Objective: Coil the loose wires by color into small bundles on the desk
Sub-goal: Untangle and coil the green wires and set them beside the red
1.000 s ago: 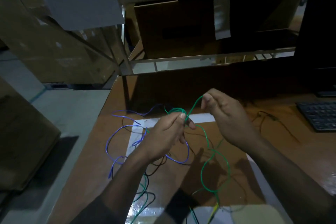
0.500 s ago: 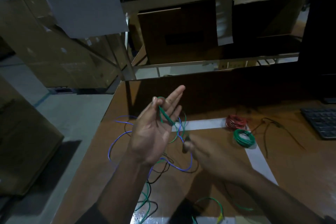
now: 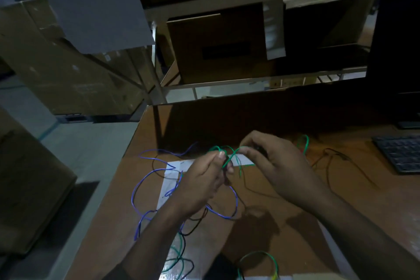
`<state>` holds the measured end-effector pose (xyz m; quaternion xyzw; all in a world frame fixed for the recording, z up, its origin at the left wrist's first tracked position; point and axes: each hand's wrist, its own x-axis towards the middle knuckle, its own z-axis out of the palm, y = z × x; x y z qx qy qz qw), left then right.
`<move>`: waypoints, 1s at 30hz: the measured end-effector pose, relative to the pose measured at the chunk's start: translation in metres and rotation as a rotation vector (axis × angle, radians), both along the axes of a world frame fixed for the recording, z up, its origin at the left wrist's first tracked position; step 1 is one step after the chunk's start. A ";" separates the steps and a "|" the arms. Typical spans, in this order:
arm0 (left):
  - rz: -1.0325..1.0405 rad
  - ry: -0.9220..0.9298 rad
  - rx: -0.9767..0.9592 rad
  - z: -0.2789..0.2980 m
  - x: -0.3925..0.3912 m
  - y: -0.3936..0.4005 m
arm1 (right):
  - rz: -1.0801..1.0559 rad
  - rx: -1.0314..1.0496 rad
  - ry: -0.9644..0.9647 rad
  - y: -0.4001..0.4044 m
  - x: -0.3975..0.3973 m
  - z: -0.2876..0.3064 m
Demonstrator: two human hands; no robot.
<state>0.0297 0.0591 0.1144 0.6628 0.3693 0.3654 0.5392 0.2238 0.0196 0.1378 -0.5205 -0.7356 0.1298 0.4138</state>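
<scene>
green wire (image 3: 229, 154) pinched between left hand (image 3: 204, 179), right hand (image 3: 277, 166)

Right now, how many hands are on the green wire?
2. Left hand pinches the green wire mid-frame; right hand pinches it just to the right.

Two bare hands, left (image 3: 202, 179) and right (image 3: 276, 166), one brown wooden counter (image 3: 272, 234), one long loose blue wire (image 3: 145, 179), one dark keyboard (image 3: 402, 152), thin green wires (image 3: 229, 154) and black wires (image 3: 331, 161) too tangled to count
</scene>
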 end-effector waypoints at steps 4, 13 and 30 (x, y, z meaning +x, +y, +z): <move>-0.272 -0.459 -0.396 0.015 -0.005 -0.009 | -0.004 -0.030 0.080 0.009 -0.001 -0.008; -0.522 -1.137 -0.562 0.038 -0.007 -0.004 | 0.184 -0.334 -0.009 -0.006 -0.018 -0.028; 0.273 0.371 0.579 0.005 0.003 0.002 | 0.002 0.220 -0.327 -0.012 -0.022 -0.009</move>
